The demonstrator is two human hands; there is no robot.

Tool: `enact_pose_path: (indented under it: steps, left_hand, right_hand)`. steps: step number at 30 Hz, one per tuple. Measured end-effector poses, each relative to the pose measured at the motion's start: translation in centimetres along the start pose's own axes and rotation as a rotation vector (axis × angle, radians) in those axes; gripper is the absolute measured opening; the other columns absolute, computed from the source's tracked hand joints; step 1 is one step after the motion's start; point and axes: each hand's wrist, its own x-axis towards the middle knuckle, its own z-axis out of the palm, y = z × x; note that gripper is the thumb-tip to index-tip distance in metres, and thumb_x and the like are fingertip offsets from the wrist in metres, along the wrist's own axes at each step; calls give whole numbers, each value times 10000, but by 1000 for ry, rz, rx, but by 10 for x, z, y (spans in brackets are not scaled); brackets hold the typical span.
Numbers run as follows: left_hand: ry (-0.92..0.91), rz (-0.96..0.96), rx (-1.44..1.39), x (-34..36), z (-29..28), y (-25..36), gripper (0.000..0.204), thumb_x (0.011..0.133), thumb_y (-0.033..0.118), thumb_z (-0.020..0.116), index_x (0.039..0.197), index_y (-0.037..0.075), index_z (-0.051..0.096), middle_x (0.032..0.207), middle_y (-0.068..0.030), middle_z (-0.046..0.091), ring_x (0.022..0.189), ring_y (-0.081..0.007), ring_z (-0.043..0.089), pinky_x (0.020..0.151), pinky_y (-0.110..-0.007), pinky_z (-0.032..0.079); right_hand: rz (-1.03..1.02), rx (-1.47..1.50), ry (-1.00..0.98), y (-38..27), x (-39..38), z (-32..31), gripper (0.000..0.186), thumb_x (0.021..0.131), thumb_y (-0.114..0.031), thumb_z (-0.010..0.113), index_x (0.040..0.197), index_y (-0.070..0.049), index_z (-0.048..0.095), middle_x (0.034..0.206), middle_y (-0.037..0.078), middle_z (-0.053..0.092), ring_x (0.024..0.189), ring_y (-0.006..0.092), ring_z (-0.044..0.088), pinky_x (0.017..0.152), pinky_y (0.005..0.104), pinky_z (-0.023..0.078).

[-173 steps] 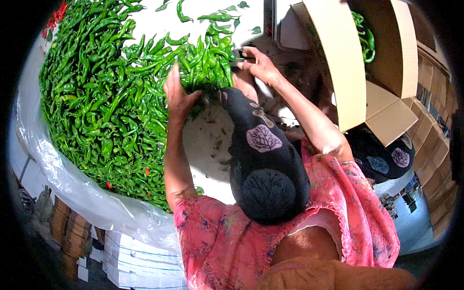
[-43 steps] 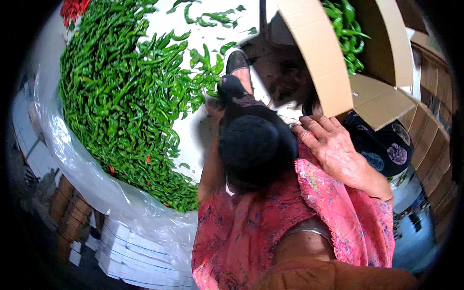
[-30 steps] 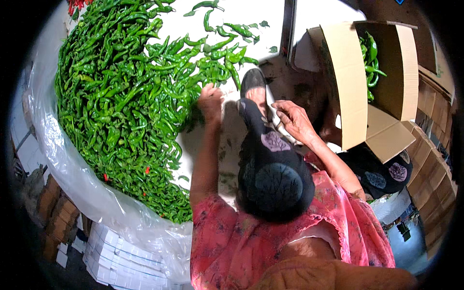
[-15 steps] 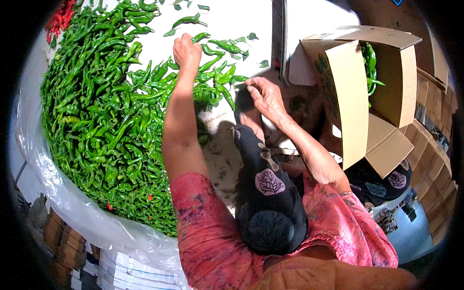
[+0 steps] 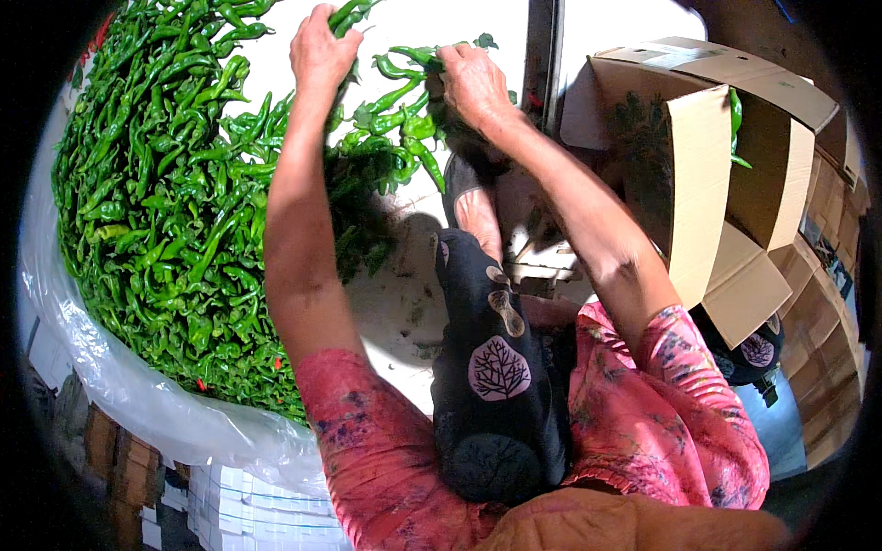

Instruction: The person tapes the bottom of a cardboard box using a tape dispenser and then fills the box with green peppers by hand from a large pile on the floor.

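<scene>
hands out at the far part of the pepper spread, one each side of a loose cluster. left hand [image 5: 322, 48] at the top edge of the view, cupped, with green peppers [image 5: 351, 16] against its thumb side. right hand [image 5: 473, 84] beyond the shoe, fingers bent downward at the outer end of the loose peppers [image 5: 404, 124]. grip: left partly curled, right narrow; fingertips run into the peppers and shadow, so cannot tell whether either is closed on anything.

location of stock: large pepper heap [image 5: 165, 211] along the person's left, bordered by clear plastic sheeting [image 5: 138, 381]; loose cluster on the white surface [image 5: 381, 285] between the arms. cardboard box [image 5: 698, 188] to the right, flaps raised, one pepper [image 5: 736, 124] showing at its opening.

step in hand, by judgement: gathering loose peppers into a bunch. next move calls for both palms drawn in low and evenly, keeping the bunch together without crushing it or sweeping in the loose leaves [image 5: 485, 41]. the trousered leg [image 5: 501, 367] stands between cluster and box; any carry rightward would need to clear it.
</scene>
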Motion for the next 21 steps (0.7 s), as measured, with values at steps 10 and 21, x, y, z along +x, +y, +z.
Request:
enact_pose_path:
  steps: [10, 21]
  left_hand:
    - [-489, 244, 405, -70, 18, 45, 447, 820, 214, 768, 1234, 144, 615, 1022, -167, 629, 1016, -332, 637, 809, -463, 540]
    - [-200, -404, -1053, -52, -95, 46, 418, 745, 184, 794, 1110, 38, 650, 1002, -142, 684, 905, -245, 667, 828, -440, 575]
  right_hand:
    - [206, -6, -5, 7, 11, -15, 399, 756, -158, 681, 1053, 33, 495, 964, 256, 621, 925, 427, 628, 829, 496, 525]
    - [79, 104, -142, 20, -81, -8, 474, 755, 22, 637, 1205, -111, 565, 1005, 232, 537, 902, 378, 546, 759, 405, 494]
